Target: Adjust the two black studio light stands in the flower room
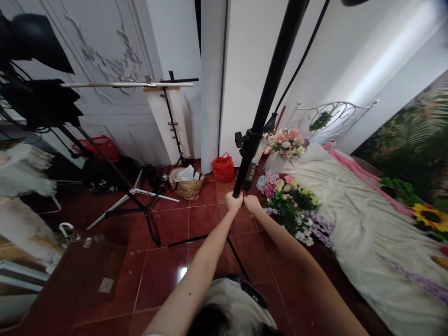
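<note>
My left hand (234, 201) is wrapped round the lower part of a black light stand (259, 112), whose pole leans up to the right, out of the top of the view. Close beside it on the right, my right hand (252, 204) is closed, and what its fingers hold is hidden. Above my hands, a knob (239, 139) sticks out from the pole's collar. The stand's thin legs (191, 241) spread over the red tiles below. A black cable (303, 60) hangs alongside the pole.
To the right, a bed with a cream cover (364, 233) has bouquets of flowers (287, 196) at its edge. A red bag (223, 168) and a woven basket (187, 184) sit by the wall. Another tripod (147, 210) and a brown board (80, 270) occupy the left.
</note>
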A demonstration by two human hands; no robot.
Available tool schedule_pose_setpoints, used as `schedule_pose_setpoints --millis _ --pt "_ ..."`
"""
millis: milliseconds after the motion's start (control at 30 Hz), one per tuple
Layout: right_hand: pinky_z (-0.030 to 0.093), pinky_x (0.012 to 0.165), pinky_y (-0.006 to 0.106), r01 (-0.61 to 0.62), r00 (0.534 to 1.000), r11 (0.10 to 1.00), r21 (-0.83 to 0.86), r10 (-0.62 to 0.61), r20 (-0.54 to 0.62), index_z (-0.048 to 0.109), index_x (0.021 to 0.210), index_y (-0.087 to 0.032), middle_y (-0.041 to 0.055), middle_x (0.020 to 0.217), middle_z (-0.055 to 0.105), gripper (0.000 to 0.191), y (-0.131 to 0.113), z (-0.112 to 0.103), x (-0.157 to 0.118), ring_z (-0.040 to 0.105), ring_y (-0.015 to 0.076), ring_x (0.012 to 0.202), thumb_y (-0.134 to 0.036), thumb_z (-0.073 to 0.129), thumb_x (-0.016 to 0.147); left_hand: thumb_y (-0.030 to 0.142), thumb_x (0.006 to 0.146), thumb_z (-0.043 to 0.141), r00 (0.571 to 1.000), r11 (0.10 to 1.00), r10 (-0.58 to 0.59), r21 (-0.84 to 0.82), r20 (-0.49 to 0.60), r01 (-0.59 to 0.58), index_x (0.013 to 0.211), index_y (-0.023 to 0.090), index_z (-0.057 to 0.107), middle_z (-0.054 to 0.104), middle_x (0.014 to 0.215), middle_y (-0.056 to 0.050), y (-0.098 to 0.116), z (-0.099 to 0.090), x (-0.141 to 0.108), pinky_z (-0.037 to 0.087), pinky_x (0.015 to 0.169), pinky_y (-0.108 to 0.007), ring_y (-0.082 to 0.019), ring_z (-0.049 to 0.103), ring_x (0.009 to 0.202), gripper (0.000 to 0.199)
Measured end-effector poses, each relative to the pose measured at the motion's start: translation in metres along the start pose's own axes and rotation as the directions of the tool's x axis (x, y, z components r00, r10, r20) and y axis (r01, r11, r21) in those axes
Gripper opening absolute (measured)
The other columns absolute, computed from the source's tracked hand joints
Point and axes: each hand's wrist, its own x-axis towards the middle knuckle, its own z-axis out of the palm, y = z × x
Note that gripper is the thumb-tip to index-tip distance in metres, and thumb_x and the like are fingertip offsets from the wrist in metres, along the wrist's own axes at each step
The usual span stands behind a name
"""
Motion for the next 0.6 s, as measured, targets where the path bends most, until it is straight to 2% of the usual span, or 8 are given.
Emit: schedule_pose_setpoints --millis 100,200,267,333,400,433,500,600 --pt "0.045 0.090 0.030 -0.030 0.991 0.999 0.031 0.034 -0.128 0.053 0.122 -0.008 0.0195 0.119 0.059 0.040 -0.007 0.025 -0.024 0.056 0.0225 0.111 -0.011 0.037 0.085 0.037 0.065 0.061 1.000 0.999 0.017 -0.035 -0.024 -0.018 0.052 0.012 0.059 0.052 0.049 -0.002 -0.002 0.003 0.001 0.032 0.046 -0.020 -0.011 0.047 0.048 0.029" --pt "0.045 0.092 0.029 -0.018 0.957 0.995 0.099 0.046 -0.287 0.031 0.139 -0.009 0.0163 0.144 0.034 0.060 -0.015 0.059 -0.050 0.039 0.0197 0.129 -0.009 0.038 0.080 0.037 0.065 0.061 1.000 0.998 0.012 -0.066 -0.026 -0.013 0.052 0.012 0.058 0.053 0.050 -0.003 -0.002 0.005 0.001 0.032 0.046 -0.020 -0.011 0.047 0.049 0.029" --pt "0.043 0.096 0.034 0.034 0.956 0.995 0.095 -0.005 -0.292 0.042 0.133 -0.010 0.0148 0.148 0.026 0.056 -0.019 0.078 -0.066 0.034 0.0228 0.132 -0.012 0.043 0.076 0.037 0.065 0.062 1.000 0.997 0.008 -0.070 -0.026 -0.010 0.051 0.012 0.057 0.052 0.050 -0.002 -0.001 0.004 0.001 0.032 0.046 -0.020 -0.010 0.047 0.049 0.029" --pt "0.038 0.101 0.038 0.062 0.959 0.994 0.093 -0.033 -0.282 0.063 0.108 -0.014 0.0128 0.146 0.032 0.036 -0.018 0.084 -0.079 0.038 0.0263 0.128 -0.017 0.048 0.076 0.036 0.066 0.062 1.000 0.998 0.008 -0.061 -0.005 -0.009 0.052 0.012 0.057 0.052 0.051 -0.002 0.000 0.003 0.000 0.032 0.046 -0.020 -0.011 0.049 0.050 0.028" --pt "0.035 0.102 0.042 -0.008 0.930 0.986 0.165 0.068 -0.362 0.067 0.085 -0.017 0.0123 0.138 0.044 0.020 -0.015 0.070 -0.084 0.045 0.0276 0.122 -0.022 0.049 0.079 0.036 0.066 0.062 1.000 0.998 0.007 -0.058 0.014 -0.006 0.053 0.012 0.058 0.053 0.052 -0.003 0.001 0.002 0.000 0.033 0.047 -0.019 -0.012 0.050 0.052 0.028" --pt "0.036 0.101 0.043 -0.060 0.888 0.969 0.238 0.160 -0.432 0.066 0.082 -0.017 0.0131 0.132 0.049 0.019 -0.014 0.055 -0.083 0.048 0.0273 0.118 -0.025 0.048 0.081 0.036 0.065 0.062 1.000 0.998 0.002 -0.063 0.015 -0.001 0.053 0.012 0.058 0.053 0.052 -0.003 0.002 0.001 0.000 0.034 0.047 -0.019 -0.012 0.050 0.052 0.028" --pt "0.038 0.098 0.044 -0.076 0.752 0.908 0.413 0.324 -0.574 0.062 0.091 -0.017 0.0151 0.123 0.056 0.019 -0.014 0.011 -0.076 0.051 0.0264 0.113 -0.028 0.049 0.082 0.037 0.065 0.062 1.000 0.997 -0.008 -0.076 0.012 0.009 0.053 0.012 0.058 0.052 0.050 -0.002 0.002 0.001 0.000 0.033 0.047 -0.019 -0.011 0.049 0.051 0.028" --pt "0.043 0.094 0.039 0.235 0.558 0.807 0.541 0.343 -0.755 0.046 0.116 -0.016 0.0146 0.121 0.054 0.042 -0.025 -0.070 -0.055 0.054 0.0221 0.109 -0.033 0.057 0.079 0.037 0.065 0.061 1.000 0.997 -0.005 -0.076 0.017 0.006 0.051 0.012 0.057 0.049 0.048 -0.001 0.002 0.001 0.000 0.032 0.046 -0.019 -0.011 0.048 0.049 0.029"
